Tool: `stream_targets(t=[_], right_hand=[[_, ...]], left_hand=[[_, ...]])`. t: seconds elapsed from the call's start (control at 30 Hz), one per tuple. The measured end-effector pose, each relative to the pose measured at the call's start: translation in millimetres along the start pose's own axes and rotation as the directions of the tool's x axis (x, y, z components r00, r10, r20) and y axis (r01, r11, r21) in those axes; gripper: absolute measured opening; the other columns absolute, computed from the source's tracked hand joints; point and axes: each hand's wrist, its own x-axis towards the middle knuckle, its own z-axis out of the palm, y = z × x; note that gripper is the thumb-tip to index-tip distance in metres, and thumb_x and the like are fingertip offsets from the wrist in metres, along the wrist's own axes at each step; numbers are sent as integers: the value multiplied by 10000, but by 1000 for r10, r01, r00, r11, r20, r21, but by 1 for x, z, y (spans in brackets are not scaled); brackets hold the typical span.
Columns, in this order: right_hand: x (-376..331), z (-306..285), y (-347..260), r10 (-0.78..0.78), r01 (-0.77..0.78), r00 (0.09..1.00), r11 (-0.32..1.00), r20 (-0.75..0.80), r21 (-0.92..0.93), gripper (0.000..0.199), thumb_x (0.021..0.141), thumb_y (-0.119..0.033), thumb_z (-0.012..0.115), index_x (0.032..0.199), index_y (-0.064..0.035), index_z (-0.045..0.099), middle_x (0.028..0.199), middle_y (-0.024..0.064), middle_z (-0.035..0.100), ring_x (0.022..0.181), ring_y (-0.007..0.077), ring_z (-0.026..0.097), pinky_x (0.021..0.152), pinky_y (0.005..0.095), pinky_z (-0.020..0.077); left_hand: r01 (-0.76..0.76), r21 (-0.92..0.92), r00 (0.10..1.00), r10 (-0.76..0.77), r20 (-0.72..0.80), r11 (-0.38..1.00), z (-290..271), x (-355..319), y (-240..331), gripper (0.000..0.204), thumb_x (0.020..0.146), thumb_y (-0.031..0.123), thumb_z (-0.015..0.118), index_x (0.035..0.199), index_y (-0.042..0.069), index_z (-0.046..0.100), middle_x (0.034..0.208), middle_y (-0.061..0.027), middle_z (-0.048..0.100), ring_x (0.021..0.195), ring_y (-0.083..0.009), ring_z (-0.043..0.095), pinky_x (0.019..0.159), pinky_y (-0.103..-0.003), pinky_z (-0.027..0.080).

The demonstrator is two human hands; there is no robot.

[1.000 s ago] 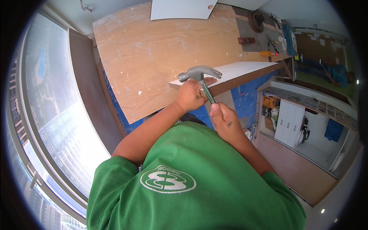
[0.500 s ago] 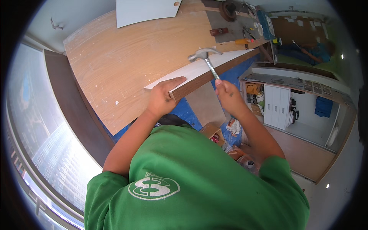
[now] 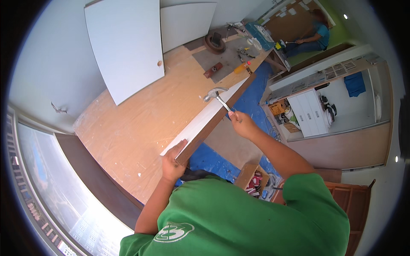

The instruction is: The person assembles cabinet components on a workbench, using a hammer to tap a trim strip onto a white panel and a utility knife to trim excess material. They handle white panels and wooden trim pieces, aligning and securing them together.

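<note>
Gripping a hammer (image 3: pixel 221 100) by a long board (image 3: pixel 200 123)

Nearest is the person's green shirt (image 3: pixel 260 217), with an open cardboard box (image 3: pixel 244 174) of red and white items low to its right. The left hand (image 3: pixel 172 164) rests on the near end of the board, its fingers laid close together on the white top; I cannot tell whether the thumb pinches the edge. The board lies along the table's right edge, its brown side facing right. Farther along, the right hand (image 3: pixel 243 123) has its fingers curled tightly around the hammer's handle. The metal head shows in front of the board and table; any contact there is unclear. The wooden table (image 3: pixel 141 128) spreads out to the left. Toward its far end lie an orange bottle (image 3: pixel 241 67) and a red cylinder (image 3: pixel 213 70), with a teal case (image 3: pixel 260 35) beyond. Well apart, at the far right, sits another person (image 3: pixel 322 35) in a blue top.
</note>
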Motion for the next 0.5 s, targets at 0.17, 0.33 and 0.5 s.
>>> stream_targets(t=[0.17, 0.33, 0.5], right_hand=[[33, -15, 9, 42, -41, 997, 999, -58, 10, 573, 1112, -486, 424, 933, 12, 644, 917, 246, 703, 869, 455, 660, 801, 516, 515], [7, -7, -8, 9, -7, 999, 999, -53, 44, 557, 1117, -469, 410, 948, -3, 666, 940, 260, 711, 920, 471, 678, 817, 534, 527], [-30, 11, -30, -34, 28, 998, 992, 52, 125, 530, 1117, -449, 429, 925, -12, 659, 884, 260, 690, 869, 470, 672, 789, 534, 527]], left_hand=[[40, 36, 999, -39, -30, 999, -13, 7, 21, 443, 829, 58, 780, 1265, 28, 711, 1173, -188, 765, 1069, -310, 762, 958, -382, 587], [-53, 50, 995, 56, -77, 997, -30, 0, 46, 430, 840, 99, 830, 1242, 8, 706, 1140, -172, 773, 1030, -274, 774, 911, -357, 596], [15, 100, 1000, -17, 19, 995, -27, -6, 29, 456, 839, 110, 852, 1257, 9, 702, 1177, -187, 764, 1070, -277, 764, 940, -360, 585]])
